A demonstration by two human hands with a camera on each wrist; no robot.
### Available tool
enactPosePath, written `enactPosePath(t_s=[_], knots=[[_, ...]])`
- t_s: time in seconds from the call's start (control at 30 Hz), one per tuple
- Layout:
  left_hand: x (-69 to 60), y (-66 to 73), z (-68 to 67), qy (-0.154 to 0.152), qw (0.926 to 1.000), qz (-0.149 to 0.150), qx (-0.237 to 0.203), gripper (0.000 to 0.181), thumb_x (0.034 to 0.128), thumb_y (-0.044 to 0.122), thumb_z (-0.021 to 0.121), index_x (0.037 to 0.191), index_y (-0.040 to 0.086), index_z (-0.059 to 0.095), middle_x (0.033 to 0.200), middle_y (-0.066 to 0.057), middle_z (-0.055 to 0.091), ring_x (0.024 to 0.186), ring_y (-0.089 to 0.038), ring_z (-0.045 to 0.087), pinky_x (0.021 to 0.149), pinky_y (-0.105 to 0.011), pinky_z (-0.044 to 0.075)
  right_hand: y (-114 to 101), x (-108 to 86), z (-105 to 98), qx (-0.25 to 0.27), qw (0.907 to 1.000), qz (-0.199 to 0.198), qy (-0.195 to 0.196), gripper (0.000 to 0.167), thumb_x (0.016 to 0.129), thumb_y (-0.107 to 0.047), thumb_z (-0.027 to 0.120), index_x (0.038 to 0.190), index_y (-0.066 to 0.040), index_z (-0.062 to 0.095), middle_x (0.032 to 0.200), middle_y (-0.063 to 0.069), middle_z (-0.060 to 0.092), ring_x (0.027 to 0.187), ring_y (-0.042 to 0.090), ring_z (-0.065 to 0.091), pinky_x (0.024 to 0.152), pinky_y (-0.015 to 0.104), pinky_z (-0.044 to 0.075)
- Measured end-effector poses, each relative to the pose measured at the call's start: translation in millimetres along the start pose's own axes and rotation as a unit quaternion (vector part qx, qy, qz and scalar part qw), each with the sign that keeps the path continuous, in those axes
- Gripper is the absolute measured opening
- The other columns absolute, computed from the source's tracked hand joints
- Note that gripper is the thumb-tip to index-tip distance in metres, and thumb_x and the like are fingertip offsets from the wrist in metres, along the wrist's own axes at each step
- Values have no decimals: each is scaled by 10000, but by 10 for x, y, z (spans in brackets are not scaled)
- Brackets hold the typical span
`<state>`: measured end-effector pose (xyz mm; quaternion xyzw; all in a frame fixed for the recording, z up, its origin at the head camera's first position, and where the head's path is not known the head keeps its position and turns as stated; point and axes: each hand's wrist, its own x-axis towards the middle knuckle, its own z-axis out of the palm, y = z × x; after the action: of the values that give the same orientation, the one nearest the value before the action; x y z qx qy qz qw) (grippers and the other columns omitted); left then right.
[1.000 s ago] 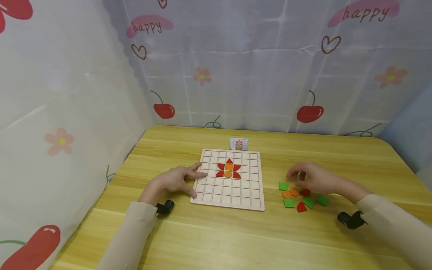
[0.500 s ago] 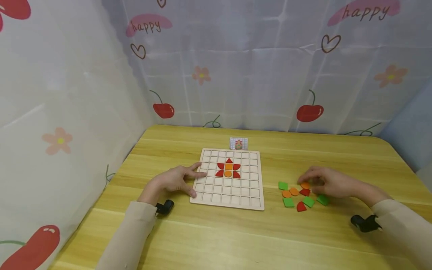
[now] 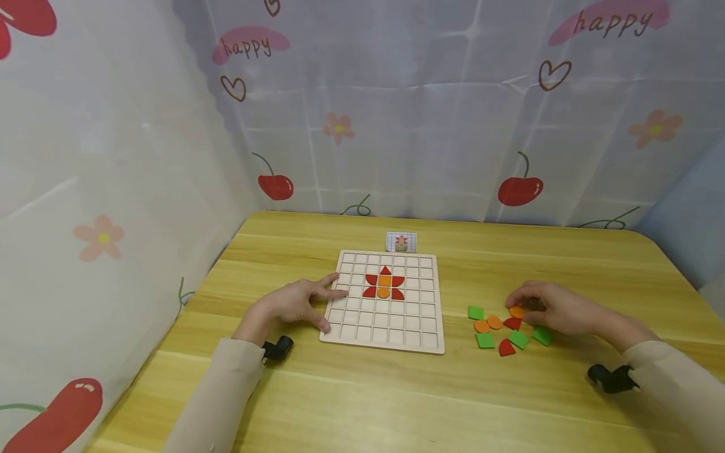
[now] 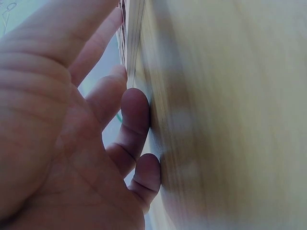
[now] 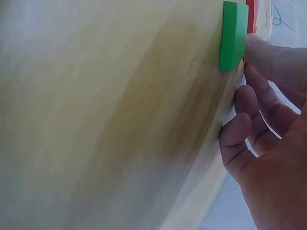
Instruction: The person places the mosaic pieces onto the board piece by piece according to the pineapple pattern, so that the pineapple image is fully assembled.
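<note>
The left hand (image 3: 294,301) lies spread over the left edge of the board (image 3: 387,319) (seemingly to steady it), while beside it the right hand (image 3: 563,308) pinches an orange disc (image 3: 517,312), presumably by its rim, among loose tiles (image 3: 518,340).

1. On the yellow wood-grain table (image 3: 368,402) lies the pale wooden square grid board (image 3: 416,321); just behind it lies the small white printed card (image 3: 401,242).
2. On the board, the red triangular tile (image 3: 386,270) lies behind the orange square tile (image 3: 385,280), the orange round tile (image 3: 384,292) before that; red quarter-round tiles (image 3: 398,280) flank them, two per side.
3. The left hand (image 3: 297,302) reaches over the board's left edge.
4. Right of the board lie loose green square tiles (image 3: 485,340), orange discs (image 3: 494,323) and red quarter-rounds (image 3: 506,347).
5. The rearmost disc (image 3: 517,311) sits between the right hand's (image 3: 557,308) thumb and forefinger.
</note>
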<state>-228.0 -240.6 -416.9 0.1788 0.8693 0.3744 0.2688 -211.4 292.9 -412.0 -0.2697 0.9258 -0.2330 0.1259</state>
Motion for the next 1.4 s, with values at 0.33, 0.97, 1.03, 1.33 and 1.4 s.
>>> enactPosePath(t_s=[0.33, 0.97, 1.03, 1.33, 1.4], knots=[[20, -25, -6, -22, 10000, 37, 64, 739, 753, 256, 895, 1428, 360, 611, 1735, 81, 167, 1617, -316, 82, 1281, -560, 147, -71, 97, -46, 183, 9987, -269, 380, 241, 948, -169, 752, 1169, -93, 695, 1069, -28, 662, 888, 19, 556, 744, 228, 514], [18, -25, -2, 10, 9999, 95, 141, 739, 756, 259, 890, 1434, 344, 609, 1734, 71, 175, 1615, -313, 98, 1281, -555, 154, -939, 823, 57, -128, 9991, -362, -158, 192, 971, -229, 732, 1145, -147, 729, 1080, -38, 701, 918, 129, 592, 794, 313, 514], [17, -28, -9, 4, 9999, 105, 128, 737, 756, 257, 891, 1432, 344, 611, 1734, 68, 175, 1616, -314, 95, 1281, -558, 151, -1025, 918, 109, -112, 9988, -431, -219, 185, 970, -224, 732, 1138, -146, 729, 1070, -39, 697, 920, 136, 586, 807, 317, 508], [1, -6, -8, -29, 9998, 125, 180, 737, 763, 252, 886, 1440, 333, 606, 1735, 62, 172, 1614, -313, 104, 1283, -554, 147, -1344, 1360, 368, 8, 9954, -863, -419, 200, 962, -220, 744, 1132, -116, 729, 1035, -19, 685, 888, 126, 566, 803, 287, 489], [-1, -15, -6, -40, 9997, 128, 191, 736, 766, 260, 885, 1441, 339, 603, 1735, 62, 169, 1613, -315, 107, 1282, -558, 145, -1424, 1437, 420, 33, 9938, -995, -498, 204, 961, -217, 747, 1130, -105, 725, 1015, -16, 679, 876, 123, 562, 805, 286, 488]])
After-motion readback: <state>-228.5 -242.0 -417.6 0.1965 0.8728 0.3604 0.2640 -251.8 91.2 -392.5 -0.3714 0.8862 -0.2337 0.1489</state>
